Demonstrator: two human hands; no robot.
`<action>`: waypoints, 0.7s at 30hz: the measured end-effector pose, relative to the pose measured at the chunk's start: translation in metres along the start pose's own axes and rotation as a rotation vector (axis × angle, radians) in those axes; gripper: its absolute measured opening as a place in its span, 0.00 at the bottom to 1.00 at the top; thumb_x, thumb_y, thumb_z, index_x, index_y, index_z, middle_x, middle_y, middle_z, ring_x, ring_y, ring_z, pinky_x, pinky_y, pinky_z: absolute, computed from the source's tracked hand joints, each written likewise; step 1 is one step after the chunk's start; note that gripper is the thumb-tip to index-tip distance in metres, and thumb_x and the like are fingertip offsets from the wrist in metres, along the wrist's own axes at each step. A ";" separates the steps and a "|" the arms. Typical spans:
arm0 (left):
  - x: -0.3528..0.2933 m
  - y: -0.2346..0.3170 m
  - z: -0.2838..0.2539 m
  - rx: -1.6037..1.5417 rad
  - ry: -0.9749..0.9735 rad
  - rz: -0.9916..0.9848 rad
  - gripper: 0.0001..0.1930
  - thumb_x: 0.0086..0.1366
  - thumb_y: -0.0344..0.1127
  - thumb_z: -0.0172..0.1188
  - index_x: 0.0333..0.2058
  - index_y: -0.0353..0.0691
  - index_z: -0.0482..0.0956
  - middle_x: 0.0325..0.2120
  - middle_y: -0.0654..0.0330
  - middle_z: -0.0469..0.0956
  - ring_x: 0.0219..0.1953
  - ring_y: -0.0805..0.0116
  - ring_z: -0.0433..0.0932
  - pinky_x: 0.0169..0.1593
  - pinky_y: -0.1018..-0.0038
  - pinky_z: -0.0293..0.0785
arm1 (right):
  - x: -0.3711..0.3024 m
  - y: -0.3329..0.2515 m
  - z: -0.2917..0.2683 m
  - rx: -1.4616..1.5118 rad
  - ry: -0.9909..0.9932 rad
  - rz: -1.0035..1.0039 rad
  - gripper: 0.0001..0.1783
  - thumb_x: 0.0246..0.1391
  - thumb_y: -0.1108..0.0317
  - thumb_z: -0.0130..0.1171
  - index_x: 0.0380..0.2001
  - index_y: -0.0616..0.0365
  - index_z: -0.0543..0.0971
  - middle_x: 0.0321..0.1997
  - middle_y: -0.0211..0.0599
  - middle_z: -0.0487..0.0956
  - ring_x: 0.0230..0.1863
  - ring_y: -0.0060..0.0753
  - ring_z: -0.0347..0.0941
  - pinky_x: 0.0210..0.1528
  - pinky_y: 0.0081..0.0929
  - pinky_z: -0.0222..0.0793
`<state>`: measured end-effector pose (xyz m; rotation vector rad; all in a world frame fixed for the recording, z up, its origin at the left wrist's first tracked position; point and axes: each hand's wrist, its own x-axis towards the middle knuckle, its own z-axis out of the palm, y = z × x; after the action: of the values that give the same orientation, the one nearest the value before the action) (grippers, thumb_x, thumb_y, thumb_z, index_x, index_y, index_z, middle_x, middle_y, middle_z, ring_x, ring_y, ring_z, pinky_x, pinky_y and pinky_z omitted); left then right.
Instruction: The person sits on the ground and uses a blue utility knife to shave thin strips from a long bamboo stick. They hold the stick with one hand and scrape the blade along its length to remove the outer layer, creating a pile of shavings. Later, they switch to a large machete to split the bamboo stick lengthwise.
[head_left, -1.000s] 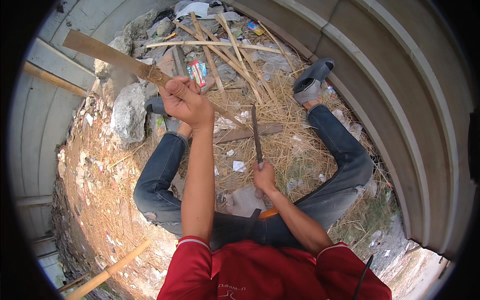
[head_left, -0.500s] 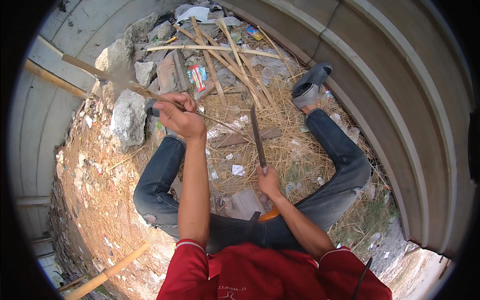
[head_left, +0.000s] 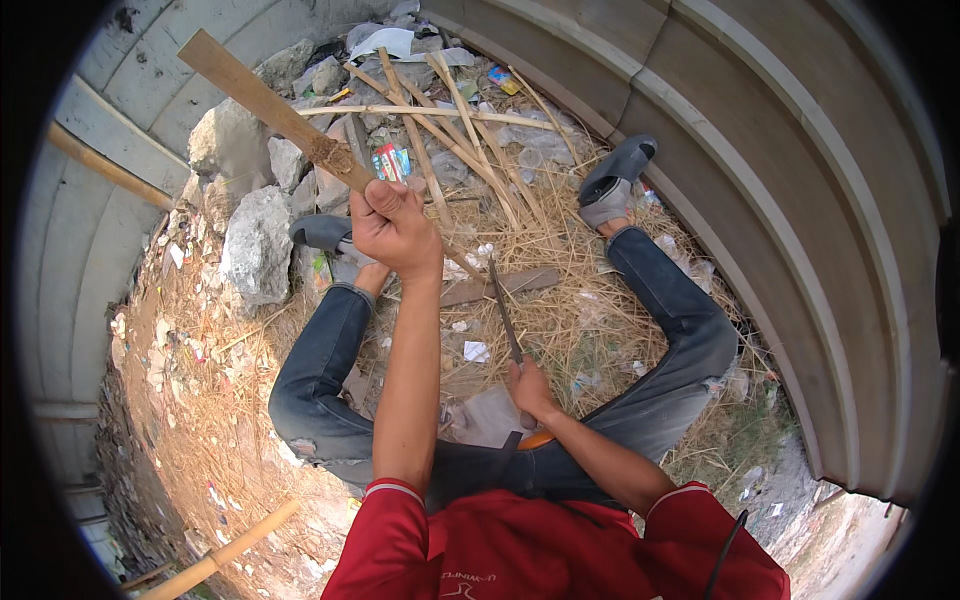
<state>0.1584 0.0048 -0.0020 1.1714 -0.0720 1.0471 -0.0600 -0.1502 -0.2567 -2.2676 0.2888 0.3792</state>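
My left hand point(head_left: 397, 230) is closed around a flat brown bamboo strip point(head_left: 262, 102), which slants from the upper left down toward the middle. A rough, darker joint marks the strip a little above my fist. In my right hand point(head_left: 531, 388) is the handle of a long dark-bladed machete point(head_left: 503, 308), its blade pointing up and away from me. The strip's lower end comes close to the blade's tip; whether they touch I cannot tell. Beneath them a dark wooden block point(head_left: 500, 286) lies on the straw between my legs.
Several split bamboo strips point(head_left: 470, 130) lie crossed ahead. Grey rocks point(head_left: 258, 245) sit to the left, near my foot. Curved metal sheeting point(head_left: 790, 200) rises on the right. A bamboo pole point(head_left: 225, 550) lies at the lower left. Straw and litter cover the ground.
The bamboo strip has turned so its broad face shows, and my left hand has shifted right and slightly nearer. The machete has moved slightly left and nearer, with its blade now seen thinner.
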 end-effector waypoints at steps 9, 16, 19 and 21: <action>0.000 0.004 -0.010 0.054 0.010 0.043 0.22 0.77 0.48 0.50 0.28 0.38 0.68 0.15 0.64 0.66 0.15 0.79 0.62 0.20 0.80 0.57 | -0.014 -0.054 -0.048 0.166 0.006 -0.032 0.21 0.67 0.56 0.55 0.47 0.67 0.73 0.29 0.60 0.80 0.35 0.63 0.80 0.36 0.48 0.73; 0.001 -0.007 0.000 0.074 -0.093 -0.170 0.24 0.77 0.53 0.47 0.29 0.37 0.70 0.16 0.62 0.71 0.17 0.76 0.70 0.22 0.81 0.65 | -0.006 -0.017 -0.014 0.049 -0.079 0.077 0.27 0.65 0.54 0.55 0.52 0.71 0.72 0.35 0.63 0.82 0.41 0.67 0.80 0.44 0.51 0.74; -0.012 -0.039 -0.023 -0.027 -0.170 -0.309 0.27 0.77 0.54 0.48 0.26 0.37 0.70 0.15 0.61 0.72 0.17 0.75 0.72 0.22 0.80 0.68 | -0.004 -0.008 -0.012 0.050 -0.161 0.093 0.30 0.65 0.53 0.53 0.55 0.72 0.70 0.39 0.66 0.81 0.44 0.69 0.79 0.49 0.52 0.74; -0.021 -0.057 -0.037 -0.030 -0.187 -0.342 0.28 0.77 0.54 0.48 0.23 0.37 0.69 0.14 0.61 0.70 0.17 0.75 0.73 0.21 0.78 0.69 | -0.003 -0.011 -0.016 0.010 -0.203 0.114 0.30 0.65 0.54 0.52 0.57 0.73 0.69 0.40 0.68 0.81 0.45 0.69 0.79 0.49 0.51 0.74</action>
<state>0.1702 0.0199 -0.0704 1.2022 -0.0330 0.6333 -0.0565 -0.1552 -0.2381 -2.1870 0.3141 0.6607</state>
